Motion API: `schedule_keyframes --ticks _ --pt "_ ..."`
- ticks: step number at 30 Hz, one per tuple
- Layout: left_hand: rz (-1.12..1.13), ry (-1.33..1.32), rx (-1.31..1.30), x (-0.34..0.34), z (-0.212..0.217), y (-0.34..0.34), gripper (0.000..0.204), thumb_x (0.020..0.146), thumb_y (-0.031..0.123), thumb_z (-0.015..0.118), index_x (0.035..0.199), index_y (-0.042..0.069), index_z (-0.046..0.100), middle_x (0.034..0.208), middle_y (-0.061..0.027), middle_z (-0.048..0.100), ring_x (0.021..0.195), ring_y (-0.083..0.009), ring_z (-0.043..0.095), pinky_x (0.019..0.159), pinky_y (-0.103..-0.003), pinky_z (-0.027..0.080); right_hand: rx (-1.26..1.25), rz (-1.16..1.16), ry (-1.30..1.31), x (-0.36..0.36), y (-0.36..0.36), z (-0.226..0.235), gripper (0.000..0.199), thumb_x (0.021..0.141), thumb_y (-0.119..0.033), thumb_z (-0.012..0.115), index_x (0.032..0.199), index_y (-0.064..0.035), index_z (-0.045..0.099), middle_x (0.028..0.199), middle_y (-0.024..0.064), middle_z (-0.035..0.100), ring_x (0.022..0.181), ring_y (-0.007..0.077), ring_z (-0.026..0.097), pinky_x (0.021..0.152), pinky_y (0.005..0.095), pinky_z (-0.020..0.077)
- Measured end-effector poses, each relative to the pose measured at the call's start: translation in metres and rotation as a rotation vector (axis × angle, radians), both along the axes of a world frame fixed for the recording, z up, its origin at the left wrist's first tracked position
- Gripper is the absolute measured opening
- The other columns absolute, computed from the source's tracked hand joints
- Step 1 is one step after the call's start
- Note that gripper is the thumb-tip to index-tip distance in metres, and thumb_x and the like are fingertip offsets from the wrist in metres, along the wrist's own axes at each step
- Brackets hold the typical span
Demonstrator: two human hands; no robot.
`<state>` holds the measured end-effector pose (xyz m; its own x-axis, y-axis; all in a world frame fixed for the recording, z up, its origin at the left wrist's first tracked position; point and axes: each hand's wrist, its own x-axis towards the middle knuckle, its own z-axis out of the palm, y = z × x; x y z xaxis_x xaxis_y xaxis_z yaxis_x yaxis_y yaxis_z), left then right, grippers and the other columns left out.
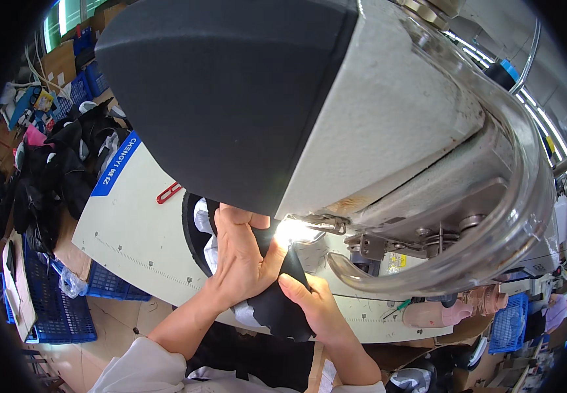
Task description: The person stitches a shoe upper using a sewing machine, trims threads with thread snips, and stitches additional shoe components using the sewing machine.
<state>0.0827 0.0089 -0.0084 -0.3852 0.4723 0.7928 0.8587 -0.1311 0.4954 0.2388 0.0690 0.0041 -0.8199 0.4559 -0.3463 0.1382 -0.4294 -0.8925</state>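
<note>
A large sewing machine (pixel 388 118) with a dark cover and grey body fills the upper middle. Its lamp throws a bright glare around the needle area, so the stitching spot is washed out. My left hand (pixel 241 252) is closed on a black fabric piece (pixel 287 318) with white parts, just left of the light. Nearer to me, my right hand (pixel 313 304) pinches the lower part of that fabric, thumb on top. More of the black and white material lies left of my left hand on the pale machine table (pixel 139 242). Some fingertips are hidden.
A clear curved guard (pixel 519 216) arcs out on the right. On the table lie a red tool (pixel 169 192) and a thin green-handled tool (pixel 396 309), near a pink bottle (pixel 434 314). Black pieces (pixel 67 164) pile up at left, above blue crates (pixel 67 314).
</note>
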Motion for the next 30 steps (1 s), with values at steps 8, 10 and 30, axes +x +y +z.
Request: schedule_keyframes --ticks 8,10,30 --pt "-0.030 -0.030 0.012 -0.003 -0.003 0.000 0.053 0.063 -0.009 0.066 0.108 0.004 0.040 0.098 -0.0088 0.045 0.086 -0.0254 0.041 0.079 -0.039 0.031 0.015 0.022 -0.105 0.005 0.010 -0.023 0.029 0.097 -0.030 0.060 0.099 -0.0011 0.062 0.084 -0.0025 0.060 0.072 0.0041 0.056 0.062 0.0214 0.0464" --pt "-0.042 -0.053 -0.014 -0.004 -0.003 -0.001 0.053 0.063 -0.009 0.067 0.107 0.005 0.041 0.099 -0.0084 0.047 0.086 -0.0251 0.042 0.081 -0.039 0.031 -0.009 0.036 -0.110 0.005 0.009 -0.023 0.029 0.097 -0.030 0.060 0.099 -0.0010 0.062 0.084 -0.0022 0.060 0.072 0.0043 0.056 0.062 0.0216 0.0466" --pt "-0.062 -0.140 -0.051 -0.003 0.006 -0.005 0.049 0.068 -0.010 0.071 0.105 0.008 0.045 0.094 -0.0060 0.049 0.083 -0.0248 0.045 0.078 -0.038 0.032 -0.092 0.020 -0.007 -0.004 0.011 -0.002 0.033 0.096 -0.030 0.063 0.104 0.0020 0.065 0.094 0.0032 0.066 0.082 0.0072 0.062 0.070 0.0231 0.0498"
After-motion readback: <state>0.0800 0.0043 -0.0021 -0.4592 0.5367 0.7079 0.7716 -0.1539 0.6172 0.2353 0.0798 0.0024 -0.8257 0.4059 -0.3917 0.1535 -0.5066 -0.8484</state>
